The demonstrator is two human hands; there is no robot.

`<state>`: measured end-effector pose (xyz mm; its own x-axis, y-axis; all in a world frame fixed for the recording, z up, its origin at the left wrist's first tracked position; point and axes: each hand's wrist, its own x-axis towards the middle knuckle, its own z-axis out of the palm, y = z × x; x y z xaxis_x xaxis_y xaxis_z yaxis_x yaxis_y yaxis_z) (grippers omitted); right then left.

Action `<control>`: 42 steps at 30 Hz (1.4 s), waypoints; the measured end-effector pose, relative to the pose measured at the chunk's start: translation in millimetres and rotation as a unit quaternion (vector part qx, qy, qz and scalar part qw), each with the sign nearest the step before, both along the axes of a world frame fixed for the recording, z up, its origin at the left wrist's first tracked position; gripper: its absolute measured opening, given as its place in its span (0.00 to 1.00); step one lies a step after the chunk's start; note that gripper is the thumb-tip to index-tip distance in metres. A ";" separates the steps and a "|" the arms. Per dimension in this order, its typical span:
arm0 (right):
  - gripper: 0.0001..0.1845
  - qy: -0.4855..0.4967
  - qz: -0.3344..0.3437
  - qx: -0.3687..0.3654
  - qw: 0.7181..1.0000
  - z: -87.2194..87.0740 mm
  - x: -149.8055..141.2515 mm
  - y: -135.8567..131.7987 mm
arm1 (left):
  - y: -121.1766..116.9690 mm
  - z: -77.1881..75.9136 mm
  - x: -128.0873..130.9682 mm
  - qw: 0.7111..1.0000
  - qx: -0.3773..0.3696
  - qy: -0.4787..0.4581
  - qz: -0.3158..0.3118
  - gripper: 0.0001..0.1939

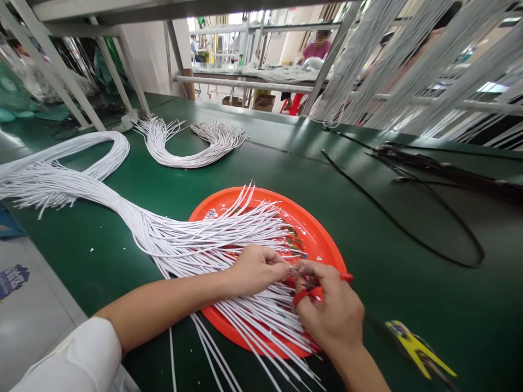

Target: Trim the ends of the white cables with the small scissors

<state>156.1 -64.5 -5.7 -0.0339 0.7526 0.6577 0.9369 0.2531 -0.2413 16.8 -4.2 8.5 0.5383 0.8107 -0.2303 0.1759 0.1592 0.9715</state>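
Observation:
A thick bundle of white cables (196, 237) fans out across a round orange-red tray (327, 239). Over the tray, my left hand (259, 269) is closed, thumb and fingers pinching the end of one white cable. My right hand (333, 305) is wrapped round red-handled scissors (314, 294), whose blades are mostly hidden by the fingers. Both hands' fingertips meet at that cable end. Loose cable strands run below my left forearm, some hanging past the tray's near rim. Small silvery scraps (210, 214) lie inside the tray.
On the green table (163, 185), a curved white cable bundle (183, 158) lies at the back. Black cables (441, 163) lie to the right, and a yellow-handled tool (420, 348) at near right. White strands (368, 60) hang from a metal frame. A person (316, 49) sits far behind.

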 end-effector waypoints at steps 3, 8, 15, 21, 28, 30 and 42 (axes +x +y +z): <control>0.16 -0.051 0.028 -0.005 0.998 -0.2 3.6 3.4 | 0.4 1.9 1.3 0.998 -0.054 -0.026 0.027 0.08; 0.19 -0.141 0.064 0.022 0.988 1.9 8.3 8.6 | -0.5 8.4 4.1 0.989 -0.127 -0.057 0.058 0.09; 0.07 -0.001 -0.022 -0.013 1.000 1.3 7.5 4.3 | 1.1 8.8 3.6 0.988 -0.101 -0.082 0.083 0.08; 0.19 0.531 -0.094 -0.181 0.822 13.3 -8.6 3.1 | 1.5 8.0 2.8 0.990 -0.055 -0.107 0.079 0.08; 0.19 0.577 -0.086 -0.146 0.799 13.4 -13.4 5.5 | -0.5 9.5 5.1 0.987 -0.102 -0.096 0.073 0.08; 0.17 0.555 -0.076 -0.136 0.817 11.6 -12.4 5.0 | -0.7 7.8 4.9 0.990 -0.087 -0.083 0.066 0.08; 0.13 0.410 -0.096 -0.163 0.892 -1.3 0.6 11.6 | 2.5 3.8 -0.5 0.997 -0.039 -0.011 -0.069 0.10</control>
<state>156.7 -52.8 -7.0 0.5088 0.8482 0.1474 0.4300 -0.1021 -0.8970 16.2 -1.6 12.3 0.6497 0.7082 -0.2763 0.1803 0.2096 0.9610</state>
